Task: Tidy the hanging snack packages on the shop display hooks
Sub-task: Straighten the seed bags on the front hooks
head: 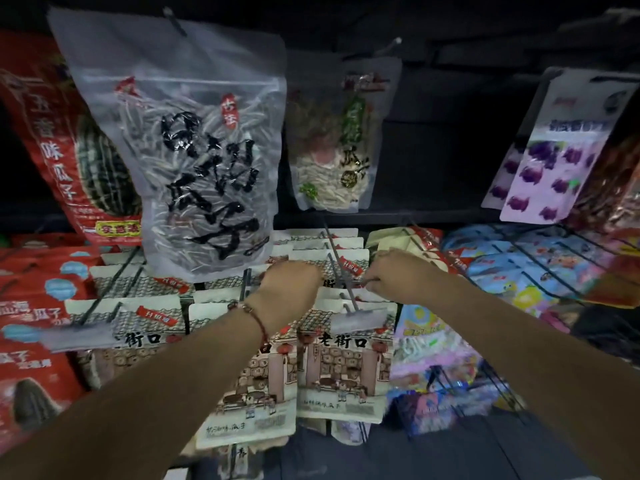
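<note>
Snack packages point(341, 355) of cream paper hang in rows on a wire hook point(337, 271) at mid-display, where we reach in: our left hand point(289, 289) curls over their tops, our right hand point(394, 275) pinches near the hook. We judge them light, crinkly and slippery, best held by the stiff top edge. Fingertips are hidden; blur smears the clear seed bag point(194, 150) above.

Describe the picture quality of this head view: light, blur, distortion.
Head view: dim overall, the upper shelf back nearly black; wide-angle bending tilts the edge packages outward, like the purple package; soft blur on the left hand, right hand and the price tag; the big clear seed bag shows a pale sheen but its lettering stays readable.
</note>
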